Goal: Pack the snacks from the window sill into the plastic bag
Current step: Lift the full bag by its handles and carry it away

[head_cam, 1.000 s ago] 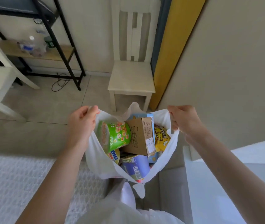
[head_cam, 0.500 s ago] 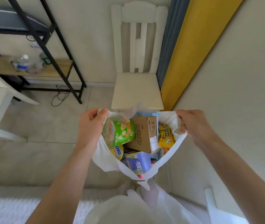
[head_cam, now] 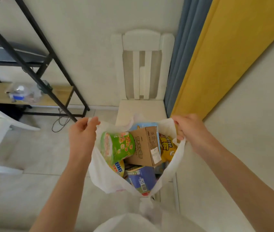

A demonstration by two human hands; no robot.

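white crinkly plastic bag (head_cam: pixel 102 173) of snacks, rim pinched in left hand (head_cam: pixel 82 136) and right hand (head_cam: pixel 189 129)

Left hand (head_cam: pixel 82 137) and right hand (head_cam: pixel 189 131) gripping white plastic bag (head_cam: pixel 102 174) open, green snack cup (head_cam: pixel 117 146), cardboard box (head_cam: pixel 145 146), yellow packet (head_cam: pixel 168 148) inside, white chair (head_cam: pixel 141 77) beyond

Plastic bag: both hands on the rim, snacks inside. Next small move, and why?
Probably bring the left hand and right hand together to close the plastic bag: it looks full, with the cardboard box and green cup near the rim.
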